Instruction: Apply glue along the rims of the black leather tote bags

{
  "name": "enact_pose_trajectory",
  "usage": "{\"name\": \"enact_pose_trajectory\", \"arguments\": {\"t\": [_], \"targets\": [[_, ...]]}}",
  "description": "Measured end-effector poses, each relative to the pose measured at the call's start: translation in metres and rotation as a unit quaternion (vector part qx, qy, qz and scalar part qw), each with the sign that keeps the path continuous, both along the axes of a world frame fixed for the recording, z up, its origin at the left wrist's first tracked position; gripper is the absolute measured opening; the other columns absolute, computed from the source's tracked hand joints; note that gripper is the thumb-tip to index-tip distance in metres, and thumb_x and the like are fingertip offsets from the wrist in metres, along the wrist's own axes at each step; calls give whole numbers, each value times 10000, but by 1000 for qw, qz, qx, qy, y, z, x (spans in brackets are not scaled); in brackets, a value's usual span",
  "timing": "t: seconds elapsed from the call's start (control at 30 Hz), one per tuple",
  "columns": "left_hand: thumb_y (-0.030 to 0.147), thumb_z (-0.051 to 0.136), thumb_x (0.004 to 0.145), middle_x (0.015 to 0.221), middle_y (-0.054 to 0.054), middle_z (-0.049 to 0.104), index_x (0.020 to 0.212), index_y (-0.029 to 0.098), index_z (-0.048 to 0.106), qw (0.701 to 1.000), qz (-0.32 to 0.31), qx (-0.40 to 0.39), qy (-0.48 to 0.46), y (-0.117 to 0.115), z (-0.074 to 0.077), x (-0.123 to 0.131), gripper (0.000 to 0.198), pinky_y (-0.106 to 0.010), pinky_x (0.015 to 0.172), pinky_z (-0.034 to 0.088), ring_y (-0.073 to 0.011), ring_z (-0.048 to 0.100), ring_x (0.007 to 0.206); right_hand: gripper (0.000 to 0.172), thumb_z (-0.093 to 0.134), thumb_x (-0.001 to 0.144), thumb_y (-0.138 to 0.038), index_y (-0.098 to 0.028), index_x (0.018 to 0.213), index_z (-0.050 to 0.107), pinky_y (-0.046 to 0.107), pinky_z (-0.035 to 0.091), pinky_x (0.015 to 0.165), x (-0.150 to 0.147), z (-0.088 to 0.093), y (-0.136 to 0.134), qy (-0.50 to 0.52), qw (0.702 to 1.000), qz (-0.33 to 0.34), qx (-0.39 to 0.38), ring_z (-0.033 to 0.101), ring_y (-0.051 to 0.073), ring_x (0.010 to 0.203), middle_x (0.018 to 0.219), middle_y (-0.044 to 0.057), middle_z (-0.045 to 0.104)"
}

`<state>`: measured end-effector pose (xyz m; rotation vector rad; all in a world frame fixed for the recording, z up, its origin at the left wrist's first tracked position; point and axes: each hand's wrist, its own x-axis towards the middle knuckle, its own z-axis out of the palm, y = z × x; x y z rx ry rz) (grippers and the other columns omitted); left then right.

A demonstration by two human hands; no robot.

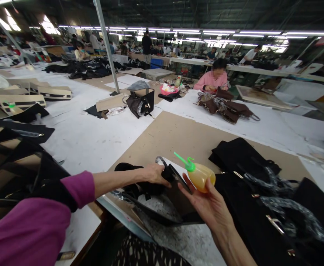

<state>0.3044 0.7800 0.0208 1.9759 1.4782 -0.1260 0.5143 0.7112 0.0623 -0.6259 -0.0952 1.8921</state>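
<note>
Bottle (pixel 202 176) held in half-curled right hand (pixel 206 203), nozzle (pixel 182 160) slanted leftward, beside left hand (pixel 154 173) closed on dark bag (pixel 178 199) at near table edge (pixel 123 214).

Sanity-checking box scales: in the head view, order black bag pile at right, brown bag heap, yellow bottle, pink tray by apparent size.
Largest to smallest:
1. Black bag pile
2. Brown bag heap
3. Yellow bottle
4. Pink tray
Heap and tray sit farther off; real sizes may differ.
</note>
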Motion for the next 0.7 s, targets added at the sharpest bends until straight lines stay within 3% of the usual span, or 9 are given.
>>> {"name": "enact_pose_trajectory", "arguments": {"t": [0.1,0.2,0.3,0.47,0.57,0.7], "targets": [[704,601,607,955,-132,660,967,159,605,998,38,43,10,-4,-14,8,653,-387,753,478,-331,618,925,339,804,756,-253,-197,1054,655,622,272,1022,1,-3,1,6,1000,-10,1,441,319,1193,1142,88,610],[573,547,730,986,-134,657,1021,154,566,997,48,60,4,-12,-23,15,510,-385,778,470,-321,615,950,397,807,750,-238,-198,1107,637,626,264,1028,3,-3,1,15,1000,-23,-8,431,323,1203,1203,91,580],[440,528,762,1023,-132,649,1086,151,503,996,58,63,-10,-20,-29,20,435,-371,792,467,-303,616,961,485,817,736,-220,-188,1171,606,632,261,1029,3,-2,1,20,999,-30,-19,426,332,1207,1238,100,557],[403,524,763,1045,-136,638,1189,151,401,995,85,38,-31,-26,-36,27,510,-351,748,477,-292,622,946,491,814,737,-226,-172,1178,605,634,276,1026,-1,0,1,11,999,-38,-23,420,358,1206,1255,108,544],[475,547,753,1082,-129,624,1231,165,361,993,101,29,-48,-26,-39,28,600,-354,759,478,-293,614,963,501,817,734,-228,-180,1184,603,634,282,1024,-3,0,1,3,999,-36,-24,418,358,1208,1261,112,538],[565,598,718,1129,-123,602,1178,175,432,993,88,46,-67,-19,-41,24,625,-353,836,458,-291,582,1026,483,819,733,-242,-197,1168,612,638,294,1015,-2,1,0,-9,999,-36,-26,389,354,1232,1259,111,538]]}}
